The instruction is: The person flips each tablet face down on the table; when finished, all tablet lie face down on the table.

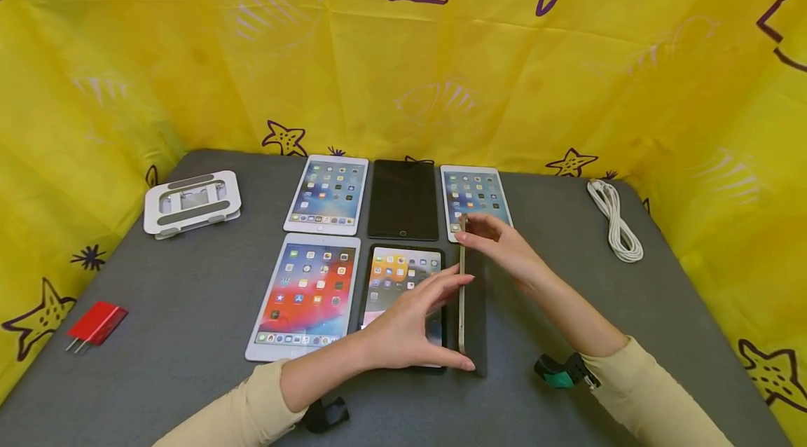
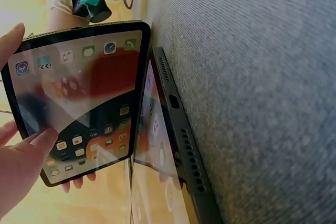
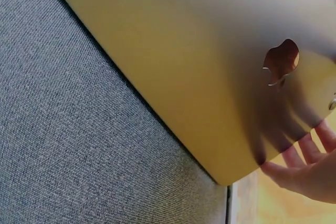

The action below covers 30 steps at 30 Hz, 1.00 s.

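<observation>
A tablet (image 1: 462, 314) stands nearly upright on its long edge, at the right end of the front row. Its lit screen with app icons (image 2: 79, 90) faces left; its smooth back (image 3: 157, 72) bears a shiny apple logo. My left hand (image 1: 412, 324) spans its near part, thumb low by the near corner and fingers at the upper edge. My right hand (image 1: 504, 251) pinches the far upper corner. Beneath my left forearm and hand lies a black-bezelled tablet (image 1: 403, 268), partly hidden. Close behind my right hand is a white tablet (image 1: 476, 191).
Left of these lie a white tablet with a red wallpaper (image 1: 309, 293), another white tablet (image 1: 328, 195) and a dark-screened one (image 1: 403, 198). A white folding stand (image 1: 192, 203), a red plug adapter (image 1: 97, 323) and a coiled white cable (image 1: 614, 219) rest on the grey table (image 1: 189, 391).
</observation>
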Tool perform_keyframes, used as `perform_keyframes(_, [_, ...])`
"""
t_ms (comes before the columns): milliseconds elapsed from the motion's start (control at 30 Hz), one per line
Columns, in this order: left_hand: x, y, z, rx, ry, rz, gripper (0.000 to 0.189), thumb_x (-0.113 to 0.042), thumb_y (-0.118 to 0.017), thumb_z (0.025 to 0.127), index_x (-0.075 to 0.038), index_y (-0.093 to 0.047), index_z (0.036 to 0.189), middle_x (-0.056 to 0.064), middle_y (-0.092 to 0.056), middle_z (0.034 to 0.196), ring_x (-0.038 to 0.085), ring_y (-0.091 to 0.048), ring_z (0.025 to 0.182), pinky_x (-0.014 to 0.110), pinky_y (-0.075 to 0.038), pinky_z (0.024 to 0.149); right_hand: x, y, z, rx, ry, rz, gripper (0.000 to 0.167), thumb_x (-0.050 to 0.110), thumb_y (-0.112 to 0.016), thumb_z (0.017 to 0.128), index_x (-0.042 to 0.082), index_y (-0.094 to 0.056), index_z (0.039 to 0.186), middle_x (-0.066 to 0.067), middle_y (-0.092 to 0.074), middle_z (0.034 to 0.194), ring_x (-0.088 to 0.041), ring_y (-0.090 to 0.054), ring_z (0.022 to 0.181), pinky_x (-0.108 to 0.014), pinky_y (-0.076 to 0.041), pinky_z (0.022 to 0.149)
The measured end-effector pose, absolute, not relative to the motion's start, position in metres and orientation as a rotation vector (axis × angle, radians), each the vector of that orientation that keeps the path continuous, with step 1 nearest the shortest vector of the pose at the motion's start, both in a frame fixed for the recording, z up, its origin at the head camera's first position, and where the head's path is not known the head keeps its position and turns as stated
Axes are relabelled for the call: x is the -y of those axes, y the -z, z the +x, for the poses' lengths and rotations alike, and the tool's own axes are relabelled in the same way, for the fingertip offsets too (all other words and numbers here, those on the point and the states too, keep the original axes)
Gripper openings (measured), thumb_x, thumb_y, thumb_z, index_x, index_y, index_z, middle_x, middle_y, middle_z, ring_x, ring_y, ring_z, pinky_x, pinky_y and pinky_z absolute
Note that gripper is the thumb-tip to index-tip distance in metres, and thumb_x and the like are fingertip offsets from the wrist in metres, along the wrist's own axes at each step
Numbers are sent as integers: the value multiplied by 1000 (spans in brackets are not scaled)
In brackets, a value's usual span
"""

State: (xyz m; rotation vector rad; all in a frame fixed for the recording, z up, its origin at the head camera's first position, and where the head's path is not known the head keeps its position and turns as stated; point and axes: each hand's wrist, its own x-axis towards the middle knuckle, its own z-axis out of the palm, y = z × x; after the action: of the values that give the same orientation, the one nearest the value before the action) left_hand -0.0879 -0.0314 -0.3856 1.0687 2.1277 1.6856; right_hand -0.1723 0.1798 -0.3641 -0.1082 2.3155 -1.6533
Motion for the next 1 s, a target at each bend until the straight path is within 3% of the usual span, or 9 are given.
perform_keyframes(133, [31,384,-87,-2234,-1567,1012,100,-33,-89,70,-24,-32,151,0,-25,158,19,-35,140,37,-36,109,-179,367,-175,-2378,1586,-125,55,32,-71,89,6,-53,134,-14,-55,132,-30,-47,124,-50,-35,105])
perform_keyframes(267, [28,387,-82,-2414,-1393,999,103,-44,-87,69,-21,-32,152,6,-29,157,23,-30,142,49,-35,109,-180,372,-175,-2439,1509,-140,54,36,-73,87,9,-56,131,-11,-54,135,-31,-47,124,-52,-38,102])
perform_keyframes(433, [23,391,-79,-2540,-1264,1041,104,-49,-86,68,-13,-34,151,11,-33,155,24,-38,137,42,-41,105,-181,377,-176,-2476,1465,-172,53,34,-73,87,6,-56,129,-13,-54,133,-32,-48,121,-48,-41,99])
perform_keyframes(600, [21,390,-78,-2643,-1109,1015,104,-56,-83,68,-15,-36,151,9,-35,154,24,-46,132,40,-46,100,-182,380,-177,-2485,1421,-170,54,38,-74,86,9,-57,128,-11,-54,132,-31,-48,121,-48,-42,98])
perform_keyframes(833, [17,393,-78,-2750,-874,1021,107,-65,-79,67,-12,-38,150,10,-40,151,23,-40,136,40,-45,102,-186,386,-179,-2488,1372,-165,56,38,-75,85,9,-57,129,-12,-52,134,-32,-46,122,-49,-41,100])
perform_keyframes(1000, [12,394,-78,-2739,-764,1013,109,-67,-77,68,-10,-36,151,14,-35,154,28,-36,139,42,-42,104,-189,394,-181,-2497,1357,-210,55,35,-73,87,5,-57,130,-15,-53,132,-32,-48,119,-50,-40,101])
